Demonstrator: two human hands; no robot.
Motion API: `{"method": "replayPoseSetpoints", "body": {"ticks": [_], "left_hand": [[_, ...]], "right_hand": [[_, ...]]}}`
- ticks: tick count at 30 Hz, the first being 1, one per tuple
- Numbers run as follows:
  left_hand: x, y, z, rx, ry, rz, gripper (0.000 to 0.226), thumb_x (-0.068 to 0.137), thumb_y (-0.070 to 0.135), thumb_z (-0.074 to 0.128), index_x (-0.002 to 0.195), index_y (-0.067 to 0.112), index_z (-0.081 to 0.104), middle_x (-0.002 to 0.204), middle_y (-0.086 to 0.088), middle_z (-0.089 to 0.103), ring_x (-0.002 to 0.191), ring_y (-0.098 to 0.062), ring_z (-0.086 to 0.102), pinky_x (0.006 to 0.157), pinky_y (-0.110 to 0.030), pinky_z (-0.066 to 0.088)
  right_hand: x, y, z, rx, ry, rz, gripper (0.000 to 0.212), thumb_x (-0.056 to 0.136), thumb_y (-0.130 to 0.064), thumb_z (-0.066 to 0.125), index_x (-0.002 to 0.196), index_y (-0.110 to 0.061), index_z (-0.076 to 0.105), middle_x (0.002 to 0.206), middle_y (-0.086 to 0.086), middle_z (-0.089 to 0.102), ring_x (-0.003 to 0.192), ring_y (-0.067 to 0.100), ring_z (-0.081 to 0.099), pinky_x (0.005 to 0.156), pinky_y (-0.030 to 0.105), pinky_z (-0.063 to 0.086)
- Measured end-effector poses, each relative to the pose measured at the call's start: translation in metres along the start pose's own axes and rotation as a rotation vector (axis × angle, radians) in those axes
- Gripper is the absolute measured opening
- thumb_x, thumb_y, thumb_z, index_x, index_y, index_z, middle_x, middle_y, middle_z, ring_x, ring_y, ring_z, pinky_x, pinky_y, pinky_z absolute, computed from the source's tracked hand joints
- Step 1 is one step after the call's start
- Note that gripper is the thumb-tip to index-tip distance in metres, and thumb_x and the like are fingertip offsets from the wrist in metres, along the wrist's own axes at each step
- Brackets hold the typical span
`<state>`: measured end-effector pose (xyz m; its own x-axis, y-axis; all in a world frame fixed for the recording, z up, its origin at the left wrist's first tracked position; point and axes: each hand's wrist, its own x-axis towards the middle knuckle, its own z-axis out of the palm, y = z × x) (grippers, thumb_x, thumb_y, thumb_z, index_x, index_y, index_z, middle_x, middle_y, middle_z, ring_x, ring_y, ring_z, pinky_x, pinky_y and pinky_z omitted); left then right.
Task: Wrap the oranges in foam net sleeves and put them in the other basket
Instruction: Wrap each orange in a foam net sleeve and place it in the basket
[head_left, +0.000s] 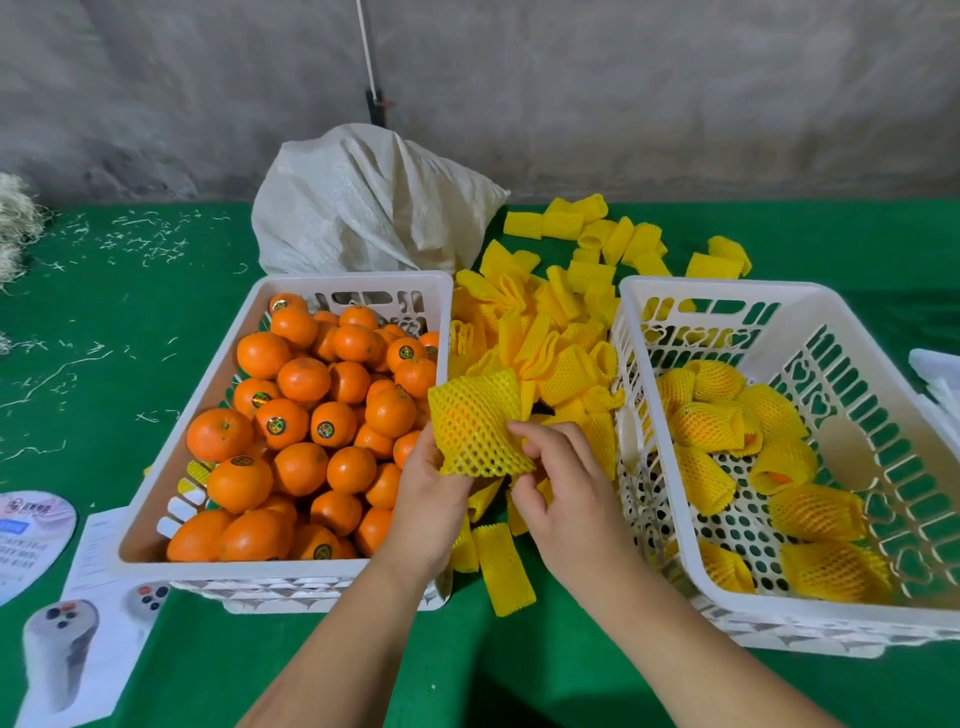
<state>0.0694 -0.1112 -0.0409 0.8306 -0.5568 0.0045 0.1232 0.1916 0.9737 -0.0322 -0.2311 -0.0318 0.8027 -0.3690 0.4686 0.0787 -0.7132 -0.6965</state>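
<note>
Yellow foam net sleeve (475, 428), a stretchy diamond mesh, is pulled over an orange whose skin shows through the holes; it sits between the two baskets, over the loose sleeves (550, 332) heaped toward the surface's far edge. The left hand (428, 499) grips the sleeve from below, fingers hidden under it, while the right hand (563, 486) has curled fingers pinching its lower rim. Smooth round oranges (306, 421) fill the left white plastic basket (171, 447); wrapped oranges (748, 457) lie in the perforated right basket (727, 587) on green felt-like surface (130, 322).
</note>
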Motion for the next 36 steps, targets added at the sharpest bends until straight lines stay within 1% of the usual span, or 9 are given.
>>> {"method": "replayPoseSetpoints", "body": {"ticks": [6, 10, 12, 19, 22, 25, 27, 29, 36], "left_hand": [[-0.001, -0.001, 0.005, 0.104, 0.095, 0.057, 0.049, 0.087, 0.04, 0.075, 0.132, 0.024, 0.064, 0.112, -0.006, 0.074, 0.093, -0.018, 0.07, 0.07, -0.029, 0.055], [-0.001, -0.008, 0.004, 0.22, -0.033, 0.146, 0.053, 0.101, 0.021, 0.068, 0.15, 0.024, 0.048, 0.141, 0.001, 0.064, 0.128, -0.02, 0.063, 0.102, -0.039, 0.055], [-0.002, -0.012, 0.003, 0.267, -0.055, 0.174, 0.058, 0.105, 0.016, 0.062, 0.158, 0.023, 0.038, 0.15, 0.001, 0.057, 0.137, -0.02, 0.056, 0.111, -0.048, 0.049], [-0.007, -0.011, -0.005, 0.28, -0.258, 0.028, 0.077, 0.097, 0.033, 0.057, 0.151, 0.069, 0.016, 0.121, 0.014, 0.067, 0.078, -0.011, 0.063, 0.062, -0.027, 0.053], [-0.007, -0.009, -0.005, 0.233, -0.402, -0.05, 0.093, 0.09, 0.024, 0.063, 0.159, 0.058, 0.01, 0.104, 0.005, 0.067, 0.087, -0.018, 0.058, 0.086, -0.05, 0.057], [-0.002, -0.009, 0.003, 0.217, -0.268, -0.089, 0.095, 0.086, 0.036, 0.074, 0.161, 0.042, 0.018, 0.08, 0.01, 0.057, 0.075, -0.012, 0.05, 0.095, -0.035, 0.054], [-0.005, -0.01, 0.005, 0.205, -0.233, 0.013, 0.069, 0.102, 0.046, 0.063, 0.16, 0.037, 0.027, 0.084, 0.008, 0.057, 0.07, -0.007, 0.053, 0.066, -0.038, 0.047], [-0.008, -0.009, 0.005, 0.19, -0.196, 0.067, 0.054, 0.106, 0.04, 0.052, 0.157, 0.031, 0.036, 0.094, 0.011, 0.064, 0.072, -0.002, 0.06, 0.063, -0.017, 0.05], [-0.003, -0.005, 0.002, 0.088, -0.126, 0.041, 0.048, 0.095, 0.041, 0.072, 0.132, 0.017, 0.055, 0.093, -0.011, 0.062, 0.072, -0.026, 0.051, 0.054, -0.032, 0.048]], "right_hand": [[0.001, -0.001, 0.001, 0.445, -0.069, 0.409, 0.057, 0.082, -0.044, 0.063, 0.133, -0.054, 0.038, 0.117, -0.019, 0.051, 0.103, 0.001, 0.057, 0.083, 0.015, 0.048], [0.012, -0.005, 0.002, 0.669, -0.223, 0.551, 0.088, 0.072, -0.082, 0.069, 0.148, -0.051, 0.036, 0.142, -0.021, 0.057, 0.127, -0.002, 0.056, 0.103, 0.029, 0.051], [0.014, -0.003, 0.003, 0.682, -0.272, 0.554, 0.082, 0.074, -0.08, 0.07, 0.145, -0.052, 0.042, 0.14, -0.023, 0.059, 0.13, 0.003, 0.057, 0.11, 0.043, 0.049], [0.01, 0.011, 0.002, 0.66, -0.264, 0.515, 0.061, 0.085, -0.082, 0.057, 0.139, -0.057, 0.048, 0.136, -0.02, 0.063, 0.121, 0.006, 0.064, 0.091, 0.03, 0.059], [0.007, 0.019, 0.005, 0.627, -0.142, 0.623, 0.084, 0.078, -0.091, 0.051, 0.148, -0.045, 0.044, 0.135, -0.009, 0.065, 0.112, 0.016, 0.069, 0.09, 0.039, 0.06], [0.008, 0.023, 0.003, 0.562, -0.05, 0.56, 0.07, 0.089, -0.075, 0.051, 0.145, -0.032, 0.05, 0.108, -0.008, 0.071, 0.076, 0.008, 0.069, 0.063, 0.022, 0.054], [0.008, 0.018, 0.002, 0.539, -0.077, 0.471, 0.061, 0.093, -0.066, 0.053, 0.147, -0.037, 0.049, 0.106, -0.013, 0.069, 0.072, 0.003, 0.064, 0.063, 0.021, 0.052], [0.006, 0.015, 0.003, 0.553, -0.097, 0.416, 0.057, 0.094, -0.062, 0.056, 0.148, -0.045, 0.047, 0.111, -0.018, 0.069, 0.08, 0.002, 0.065, 0.068, 0.02, 0.053], [0.01, 0.013, 0.005, 0.622, -0.069, 0.399, 0.041, 0.094, -0.048, 0.063, 0.13, -0.067, 0.055, 0.087, -0.016, 0.072, 0.074, 0.004, 0.064, 0.07, 0.023, 0.055]]}}
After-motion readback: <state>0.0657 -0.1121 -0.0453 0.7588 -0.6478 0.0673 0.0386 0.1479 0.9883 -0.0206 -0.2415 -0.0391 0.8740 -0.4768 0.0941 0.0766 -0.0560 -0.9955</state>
